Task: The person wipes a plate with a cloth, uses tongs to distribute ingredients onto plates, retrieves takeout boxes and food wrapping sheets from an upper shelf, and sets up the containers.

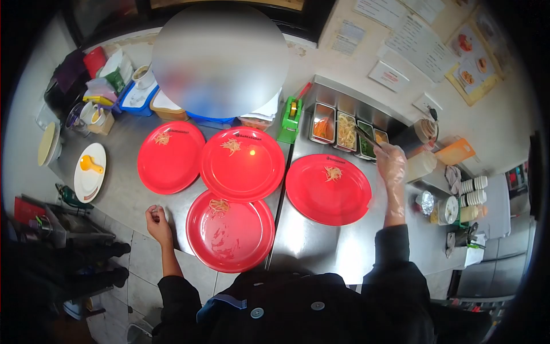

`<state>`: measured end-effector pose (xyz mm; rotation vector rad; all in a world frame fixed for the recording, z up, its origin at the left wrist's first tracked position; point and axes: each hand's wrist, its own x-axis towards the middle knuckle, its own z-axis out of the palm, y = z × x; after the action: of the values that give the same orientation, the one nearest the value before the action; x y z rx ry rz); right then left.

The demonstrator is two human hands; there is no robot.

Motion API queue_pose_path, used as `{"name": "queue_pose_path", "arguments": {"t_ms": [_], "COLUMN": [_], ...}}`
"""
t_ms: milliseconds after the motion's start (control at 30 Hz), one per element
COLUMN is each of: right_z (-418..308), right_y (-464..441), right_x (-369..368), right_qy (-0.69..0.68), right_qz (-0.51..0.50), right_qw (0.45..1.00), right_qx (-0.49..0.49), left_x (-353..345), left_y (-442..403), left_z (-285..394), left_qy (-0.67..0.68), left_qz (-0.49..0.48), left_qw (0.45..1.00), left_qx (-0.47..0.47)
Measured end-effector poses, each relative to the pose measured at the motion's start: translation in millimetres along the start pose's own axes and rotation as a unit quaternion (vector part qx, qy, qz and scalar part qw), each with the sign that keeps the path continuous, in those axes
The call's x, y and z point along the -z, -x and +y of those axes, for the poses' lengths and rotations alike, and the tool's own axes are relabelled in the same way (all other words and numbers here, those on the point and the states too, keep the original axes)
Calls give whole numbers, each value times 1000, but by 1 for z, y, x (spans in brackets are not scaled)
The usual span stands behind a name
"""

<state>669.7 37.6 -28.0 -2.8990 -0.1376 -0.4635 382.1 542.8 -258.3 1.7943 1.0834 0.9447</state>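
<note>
My right hand [392,163], in a clear plastic glove, grips dark tongs [365,135] whose tips reach over the metal bins at the back right. These bins hold orange shreds [323,127], pale shreds [346,132] and chopped greens [366,146]. Bare and loosely curled, my left hand [157,221] is at the counter's front edge, with nothing visible in it. Several red plates lie before me: a left plate [166,166], a middle plate [246,175], a front plate [229,246] and a right plate [326,198]. Each bears a small heap of pale shreds near its rim.
A white oval plate with a yellow scoop [90,164] lies at left. Behind stand a blue tub [137,98] and a green tape dispenser [290,120]. Stacked cups [474,191] and a squeeze bottle [421,166] stand at right. The front plate overhangs the counter [123,189].
</note>
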Motion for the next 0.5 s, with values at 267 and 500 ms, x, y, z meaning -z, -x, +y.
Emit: {"name": "queue_pose_path", "arguments": {"t_ms": [267,500], "right_z": [-106,-178], "right_y": [81,155], "right_x": [17,-53], "right_qy": [-308,-215], "right_qz": [-79,-184], "right_qw": [943,892], "right_qx": [96,354], "left_x": [1,4], "left_y": [3,3], "left_z": [10,14], "left_qy": [-13,-21], "left_qz": [20,16], "left_qw": [1000,1000], "left_qx": [8,17]}}
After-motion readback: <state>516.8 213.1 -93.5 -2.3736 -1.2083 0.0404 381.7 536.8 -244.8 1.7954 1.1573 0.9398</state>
